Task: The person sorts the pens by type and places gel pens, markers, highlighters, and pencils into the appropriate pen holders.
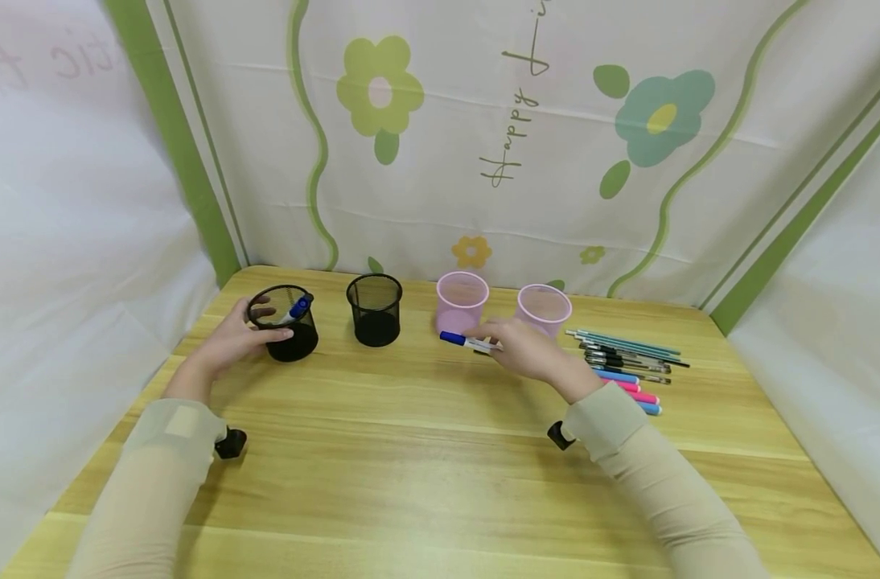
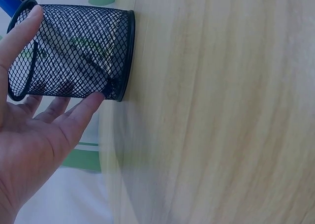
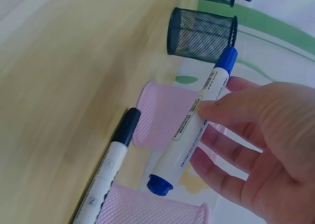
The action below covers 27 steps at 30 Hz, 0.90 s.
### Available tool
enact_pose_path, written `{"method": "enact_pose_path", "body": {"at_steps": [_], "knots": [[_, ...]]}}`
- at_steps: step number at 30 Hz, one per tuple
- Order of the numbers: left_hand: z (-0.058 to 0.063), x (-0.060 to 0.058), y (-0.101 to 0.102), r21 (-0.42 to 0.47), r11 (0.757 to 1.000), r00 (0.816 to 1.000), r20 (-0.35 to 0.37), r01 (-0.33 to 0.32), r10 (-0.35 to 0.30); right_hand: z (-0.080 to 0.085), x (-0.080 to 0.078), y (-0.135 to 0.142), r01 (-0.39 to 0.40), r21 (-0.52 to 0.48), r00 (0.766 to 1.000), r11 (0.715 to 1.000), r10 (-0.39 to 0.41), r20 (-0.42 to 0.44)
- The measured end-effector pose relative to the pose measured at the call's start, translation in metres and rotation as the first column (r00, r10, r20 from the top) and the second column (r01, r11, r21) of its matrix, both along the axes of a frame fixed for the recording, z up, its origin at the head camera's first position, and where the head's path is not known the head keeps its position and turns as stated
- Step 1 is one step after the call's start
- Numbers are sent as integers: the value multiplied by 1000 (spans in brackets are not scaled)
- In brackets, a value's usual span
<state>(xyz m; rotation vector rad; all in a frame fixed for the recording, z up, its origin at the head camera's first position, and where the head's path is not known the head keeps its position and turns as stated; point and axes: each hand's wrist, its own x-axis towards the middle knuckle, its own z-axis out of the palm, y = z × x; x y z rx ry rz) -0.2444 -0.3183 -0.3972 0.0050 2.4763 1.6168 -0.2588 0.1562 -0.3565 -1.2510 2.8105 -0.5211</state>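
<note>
My left hand (image 1: pixel 223 344) holds the leftmost black mesh pen cup (image 1: pixel 294 346), thumb at the near rim and fingers round its far side. A blue-capped marker (image 1: pixel 300 306) leans inside that cup. In the right wrist view, my right hand (image 3: pixel 275 140) pinches a white whiteboard marker (image 3: pixel 189 125) with a blue cap and blue end between thumb and fingers. It hangs in front of the left pink mesh pen cup (image 1: pixel 460 310). Below it, a white marker with a black cap (image 3: pixel 109 172) lies on the table, mostly hidden by my hand in the head view.
A second black mesh cup (image 1: pixel 376 322) stands between the left cup and the pink ones. Another pink cup (image 1: pixel 544 305) is partly behind my right hand. To the right lie several paintbrushes (image 1: pixel 624 358) and blue and pink pens (image 1: pixel 631 390). A printed curtain (image 1: pixel 425 193) hangs behind.
</note>
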Motion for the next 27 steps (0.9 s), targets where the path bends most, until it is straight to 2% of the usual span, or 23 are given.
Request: {"method": "enact_pose_path", "body": {"at_steps": [14, 27], "knots": [[1, 0, 0, 2, 1000, 1000, 2, -2, 2, 14, 0, -24, -30, -70, 998, 997, 33, 47], [1, 0, 2, 7, 1000, 1000, 13, -7, 7, 17, -10, -56, -67, -150, 994, 986, 79, 71]]}}
